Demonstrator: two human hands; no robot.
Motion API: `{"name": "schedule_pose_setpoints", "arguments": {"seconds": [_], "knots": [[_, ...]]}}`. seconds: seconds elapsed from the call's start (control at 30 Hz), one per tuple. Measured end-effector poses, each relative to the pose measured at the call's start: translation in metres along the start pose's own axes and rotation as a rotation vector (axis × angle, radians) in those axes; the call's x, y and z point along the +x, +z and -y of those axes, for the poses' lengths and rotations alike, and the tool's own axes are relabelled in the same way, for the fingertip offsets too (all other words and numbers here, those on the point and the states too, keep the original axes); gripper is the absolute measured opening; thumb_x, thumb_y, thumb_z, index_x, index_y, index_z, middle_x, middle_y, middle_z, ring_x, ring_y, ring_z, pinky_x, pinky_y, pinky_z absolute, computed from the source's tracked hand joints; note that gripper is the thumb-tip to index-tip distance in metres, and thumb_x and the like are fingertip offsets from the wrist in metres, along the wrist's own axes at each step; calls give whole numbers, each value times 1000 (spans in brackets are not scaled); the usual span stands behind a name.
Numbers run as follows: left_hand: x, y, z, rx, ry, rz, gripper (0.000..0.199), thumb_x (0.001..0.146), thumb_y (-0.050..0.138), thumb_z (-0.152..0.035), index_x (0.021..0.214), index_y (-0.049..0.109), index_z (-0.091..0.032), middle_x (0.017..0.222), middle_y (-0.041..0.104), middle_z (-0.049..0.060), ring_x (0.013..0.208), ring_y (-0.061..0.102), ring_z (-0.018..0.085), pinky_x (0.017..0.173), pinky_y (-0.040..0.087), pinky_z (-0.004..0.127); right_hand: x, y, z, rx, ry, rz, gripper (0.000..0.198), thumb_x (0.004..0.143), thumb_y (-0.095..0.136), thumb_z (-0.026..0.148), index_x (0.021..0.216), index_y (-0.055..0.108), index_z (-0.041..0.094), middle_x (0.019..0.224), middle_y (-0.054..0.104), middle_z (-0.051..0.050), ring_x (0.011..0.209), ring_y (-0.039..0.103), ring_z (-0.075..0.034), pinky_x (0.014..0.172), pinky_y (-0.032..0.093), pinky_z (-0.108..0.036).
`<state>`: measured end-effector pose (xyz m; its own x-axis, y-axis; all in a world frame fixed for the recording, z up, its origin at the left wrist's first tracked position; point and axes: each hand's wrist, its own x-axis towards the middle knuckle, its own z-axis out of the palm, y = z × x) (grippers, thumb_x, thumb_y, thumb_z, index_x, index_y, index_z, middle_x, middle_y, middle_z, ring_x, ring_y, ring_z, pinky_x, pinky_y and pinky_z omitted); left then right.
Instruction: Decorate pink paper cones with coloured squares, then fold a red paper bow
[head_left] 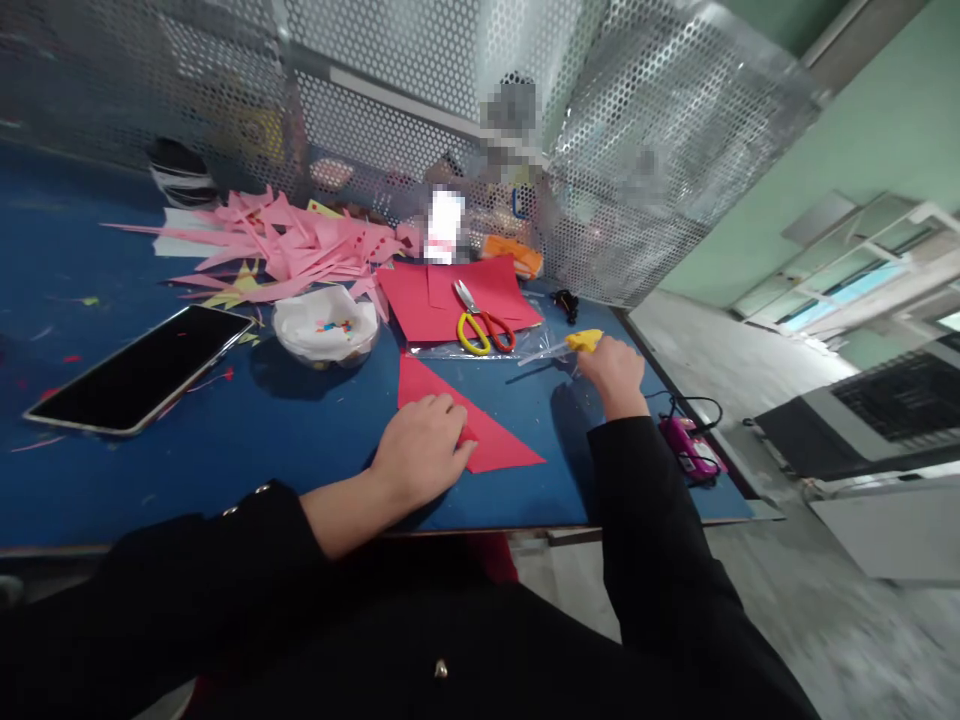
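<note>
One red triangular paper sheet (491, 435), on the blue worktop (322, 430), is held by the half-closed left hand (424, 450) and is best kept flat; a yellow tool (583, 340), its type unclear, is gripped by the closed right hand (615, 375).

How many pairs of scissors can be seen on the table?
1. The scissors lie mostly on the stacked red paper, beyond the left hand. Any others could be hidden, for instance under the heap of pink paper strips.
</note>
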<state>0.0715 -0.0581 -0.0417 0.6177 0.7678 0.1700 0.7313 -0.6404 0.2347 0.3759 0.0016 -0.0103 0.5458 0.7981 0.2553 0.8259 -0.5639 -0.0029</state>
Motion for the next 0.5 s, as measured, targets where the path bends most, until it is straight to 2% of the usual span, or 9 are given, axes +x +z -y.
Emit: {"name": "schedule_pose_setpoints", "arguments": {"seconds": [0.1, 0.17, 0.3, 0.5], "knots": [[2, 2, 0, -26, -33, -6, 14, 93, 56, -26, 85, 64, -18, 95, 68, 8, 91, 65, 24, 76, 51, 35, 12, 10, -4, -36, 12, 86, 27, 80, 61, 22, 101, 72, 9, 102, 73, -23, 97, 70, -34, 80, 50, -41], [1, 2, 0, -43, -53, 1, 14, 93, 56, -27, 86, 64, -18, 96, 68, 8, 93, 65, 23, 77, 51, 34, 14, 16, -7, -50, 3, 92, 30, 80, 62, 23, 105, 71, 9, 105, 73, -23, 98, 70, -33, 80, 50, -40], [0, 2, 1, -60, -76, 24, 21, 92, 61, -38, 91, 63, -17, 98, 67, 9, 95, 64, 25, 79, 52, 36, 12, 24, -12, -48, -40, 24, 34, 81, 63, 23, 109, 68, 4, 114, 67, -29, 106, 65, -36, 86, 47, -44], [-4, 3, 1, 5, -57, 0, 19, 91, 61, -37, 92, 60, -18, 100, 66, 10, 93, 63, 25, 77, 51, 35, 7, 21, -20, 57, -66, -129, 31, 84, 59, 24, 108, 65, 5, 111, 63, -30, 105, 62, -38, 86, 45, -46]]}}
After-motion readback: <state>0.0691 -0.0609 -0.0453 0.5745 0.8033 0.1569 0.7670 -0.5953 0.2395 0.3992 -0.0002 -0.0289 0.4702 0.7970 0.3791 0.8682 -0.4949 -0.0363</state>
